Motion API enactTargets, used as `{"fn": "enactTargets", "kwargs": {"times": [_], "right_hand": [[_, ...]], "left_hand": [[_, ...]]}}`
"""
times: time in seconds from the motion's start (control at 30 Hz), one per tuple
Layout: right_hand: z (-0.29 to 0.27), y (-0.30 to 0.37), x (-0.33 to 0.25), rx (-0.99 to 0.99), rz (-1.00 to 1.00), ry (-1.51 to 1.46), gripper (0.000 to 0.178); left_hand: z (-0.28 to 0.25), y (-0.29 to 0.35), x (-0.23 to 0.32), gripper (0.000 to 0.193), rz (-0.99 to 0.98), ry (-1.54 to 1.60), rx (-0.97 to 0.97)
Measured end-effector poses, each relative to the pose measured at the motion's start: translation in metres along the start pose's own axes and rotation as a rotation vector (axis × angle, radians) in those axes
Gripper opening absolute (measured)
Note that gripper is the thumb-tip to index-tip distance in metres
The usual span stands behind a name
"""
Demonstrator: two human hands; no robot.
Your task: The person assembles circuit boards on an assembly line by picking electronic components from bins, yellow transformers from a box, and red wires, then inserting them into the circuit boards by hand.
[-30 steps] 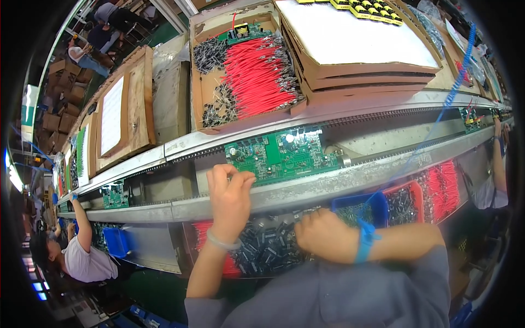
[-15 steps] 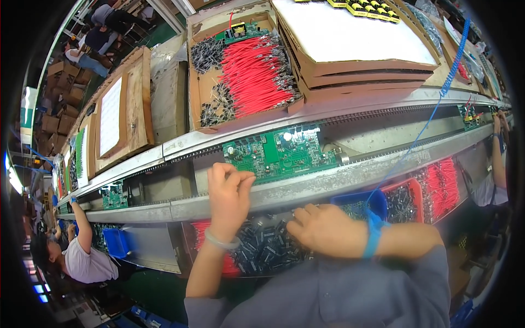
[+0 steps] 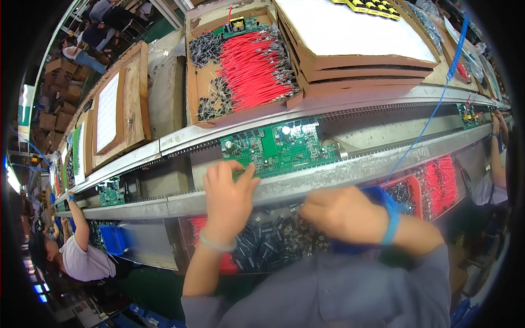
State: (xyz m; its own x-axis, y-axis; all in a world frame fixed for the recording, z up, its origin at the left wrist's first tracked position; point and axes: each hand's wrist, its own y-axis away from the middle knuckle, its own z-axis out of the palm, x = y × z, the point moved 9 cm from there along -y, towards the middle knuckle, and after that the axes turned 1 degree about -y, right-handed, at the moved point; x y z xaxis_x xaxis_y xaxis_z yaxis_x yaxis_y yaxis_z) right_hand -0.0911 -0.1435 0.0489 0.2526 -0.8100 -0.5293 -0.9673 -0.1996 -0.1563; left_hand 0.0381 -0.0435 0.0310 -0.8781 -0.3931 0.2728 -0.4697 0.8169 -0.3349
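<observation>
Right hand point(image 3: 342, 214) slid left over capacitors point(image 3: 273, 246), left hand point(image 3: 227, 197) on circuit board point(image 3: 279, 146)

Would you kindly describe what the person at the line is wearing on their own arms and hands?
Both hands are bare, with no gloves. The left hand has a thin, pale band around the wrist. The right hand has a blue wrist strap. Grey short sleeves cover the upper arms, leaving the forearms uncovered.
</observation>
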Motion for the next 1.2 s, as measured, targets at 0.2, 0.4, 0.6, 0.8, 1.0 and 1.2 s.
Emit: {"fn": "enactTargets", "kwargs": {"times": [0.2, 0.4, 0.6, 0.8, 1.0, 1.2], "right_hand": [[-0.040, 0.004, 0.031, 0.218, 0.086, 0.062, 0.011], [-0.038, -0.006, 0.058, 0.270, 0.146, 0.206, 0.009], [-0.023, -0.024, 0.056, 0.257, 0.070, 0.273, 0.010], [-0.022, -0.029, 0.057, 0.237, 0.077, 0.316, 0.011], [-0.020, -0.032, 0.051, 0.213, 0.027, 0.412, 0.010], [0.001, -0.031, 0.051, 0.201, -0.015, 0.487, 0.013]], "left_hand": [[0.032, 0.053, 0.076, 0.022, 0.308, 0.397, -0.307], [0.059, 0.073, 0.100, 0.026, 0.377, 0.264, -0.336], [0.061, 0.067, 0.085, 0.029, 0.252, 0.359, -0.356], [0.051, 0.055, 0.068, 0.022, -0.062, 0.750, -0.337], [0.062, 0.055, 0.066, 0.023, -0.168, 1.063, -0.415], [0.067, 0.060, 0.061, 0.021, -0.201, 0.914, -0.522]]}}
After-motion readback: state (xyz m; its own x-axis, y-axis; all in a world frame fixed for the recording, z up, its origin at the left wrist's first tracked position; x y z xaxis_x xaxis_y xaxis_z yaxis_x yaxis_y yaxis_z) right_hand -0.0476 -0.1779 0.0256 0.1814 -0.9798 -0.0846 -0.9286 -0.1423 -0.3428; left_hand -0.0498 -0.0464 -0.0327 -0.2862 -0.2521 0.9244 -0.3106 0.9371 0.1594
